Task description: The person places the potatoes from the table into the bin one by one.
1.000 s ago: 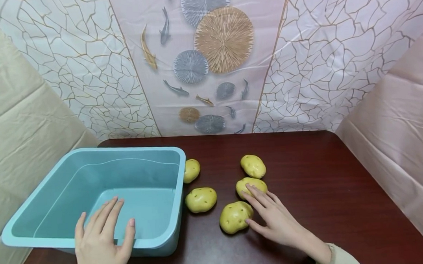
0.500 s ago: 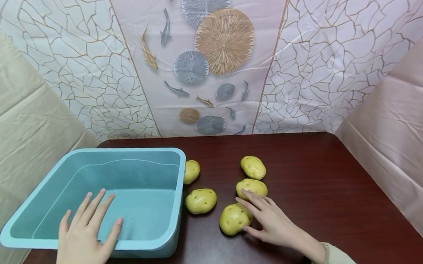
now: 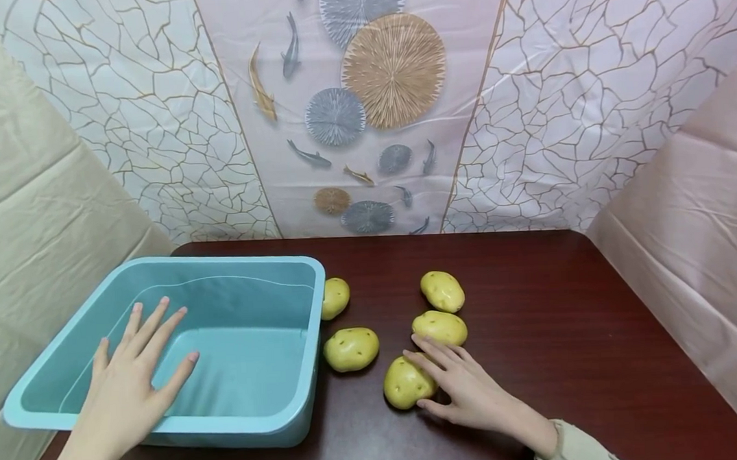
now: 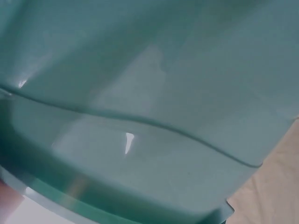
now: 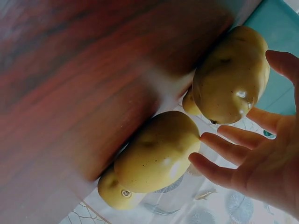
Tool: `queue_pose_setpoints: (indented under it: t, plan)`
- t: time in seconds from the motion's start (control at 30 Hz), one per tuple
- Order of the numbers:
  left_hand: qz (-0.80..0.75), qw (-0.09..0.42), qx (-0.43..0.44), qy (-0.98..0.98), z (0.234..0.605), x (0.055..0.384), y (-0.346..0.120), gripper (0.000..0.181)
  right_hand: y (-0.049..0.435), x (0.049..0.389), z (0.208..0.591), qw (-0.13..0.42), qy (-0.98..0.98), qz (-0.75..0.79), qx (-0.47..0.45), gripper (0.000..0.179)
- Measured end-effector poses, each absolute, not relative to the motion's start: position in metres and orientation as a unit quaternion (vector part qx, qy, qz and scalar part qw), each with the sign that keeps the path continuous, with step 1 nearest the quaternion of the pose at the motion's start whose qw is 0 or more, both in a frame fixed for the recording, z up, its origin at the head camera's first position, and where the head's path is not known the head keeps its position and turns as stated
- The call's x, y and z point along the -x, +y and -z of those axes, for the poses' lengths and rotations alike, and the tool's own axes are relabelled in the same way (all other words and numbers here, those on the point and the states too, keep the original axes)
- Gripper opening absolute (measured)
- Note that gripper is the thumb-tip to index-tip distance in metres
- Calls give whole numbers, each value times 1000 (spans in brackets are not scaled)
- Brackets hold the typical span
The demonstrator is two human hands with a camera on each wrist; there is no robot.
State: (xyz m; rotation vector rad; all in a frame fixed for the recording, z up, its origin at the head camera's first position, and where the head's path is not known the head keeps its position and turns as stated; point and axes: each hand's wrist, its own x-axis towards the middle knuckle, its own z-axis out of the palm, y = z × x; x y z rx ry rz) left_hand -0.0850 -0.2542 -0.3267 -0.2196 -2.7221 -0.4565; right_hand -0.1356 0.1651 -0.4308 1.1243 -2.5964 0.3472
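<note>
My left hand (image 3: 131, 377) is spread over the near-left rim of a blue-green plastic basin (image 3: 229, 424), fingers straight and holding nothing. The basin's inner wall (image 4: 154, 93) fills most of the left wrist view. My right hand (image 3: 464, 387) reaches over the right side of the nearest yellow potato (image 3: 403, 385), its fingers spread and gently bent. In the right wrist view, the thumb and index finger lie close around this potato (image 5: 233, 74); firm contact cannot be told. A second potato (image 3: 441, 328) lies just beyond the fingertips, with a third potato (image 3: 442, 292) behind it.
Between basin and right hand lies another potato (image 3: 352, 349), and one more potato (image 3: 335, 298) is partly hidden by the basin's right edge. All rest on a dark red-brown table (image 3: 551, 304). A patterned cloth (image 3: 392, 71) hangs behind, with plain cloth at both sides.
My left hand has moved left along the basin's near rim, its fingers spreading. My right hand has drawn back from the second potato toward the nearest one. The potatoes look unmoved.
</note>
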Motion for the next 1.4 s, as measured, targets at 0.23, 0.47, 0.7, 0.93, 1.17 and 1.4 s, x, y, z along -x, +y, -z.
queue_pose_setpoints:
  t: [0.23,0.47,0.7,0.93,1.17,1.4]
  plan:
    - [155,165,83,-970,323,92,-258,62,162,136,431,145,-895,-98,-410,70]
    - [156,132,85,-975,321,97,-259,65,159,136,428,109,-894,-84,-425,71]
    - [164,125,89,-974,321,98,-255,65,159,138,427,103,-893,-69,-433,72]
    - [170,200,90,-961,323,92,-255,52,156,140,426,110,-887,-61,-445,70]
    - [170,250,26,-953,322,91,-282,49,153,141,425,105,-885,-61,-449,70]
    - [171,176,-43,-968,328,92,-319,59,151,142,424,109,-883,-52,-454,70]
